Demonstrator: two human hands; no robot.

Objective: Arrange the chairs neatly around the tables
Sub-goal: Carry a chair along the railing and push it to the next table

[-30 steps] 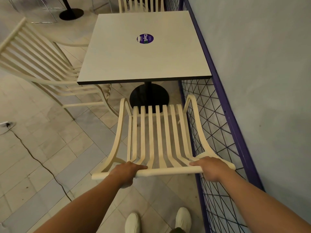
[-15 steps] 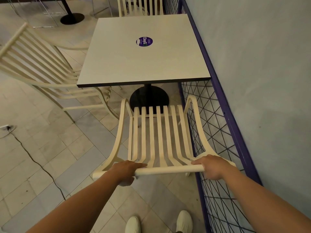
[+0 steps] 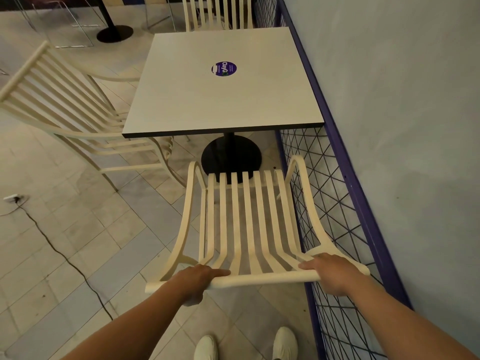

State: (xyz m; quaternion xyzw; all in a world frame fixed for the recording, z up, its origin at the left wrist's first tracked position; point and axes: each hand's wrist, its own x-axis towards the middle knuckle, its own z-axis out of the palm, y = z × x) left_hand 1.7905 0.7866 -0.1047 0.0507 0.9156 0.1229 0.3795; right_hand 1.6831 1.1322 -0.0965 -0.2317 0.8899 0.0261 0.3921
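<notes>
Cream slatted chair in front, with two more cream slatted chairs, one at left and one beyond. Pale off-white worktop with dark edge, round purple sticker with white lettering, black round base. Purple-framed fence with dark criss-cross mesh. Light grey wall. Beige and grey tiled floor, black cable across it. White shoes.

Slatted chair under both hands: cream, smooth, satin paint. Table top ahead of them is matt pale laminate with a glossy round sticker; pedestal base glossy black. Mesh railing right of the right hand: purple painted metal wire.
</notes>
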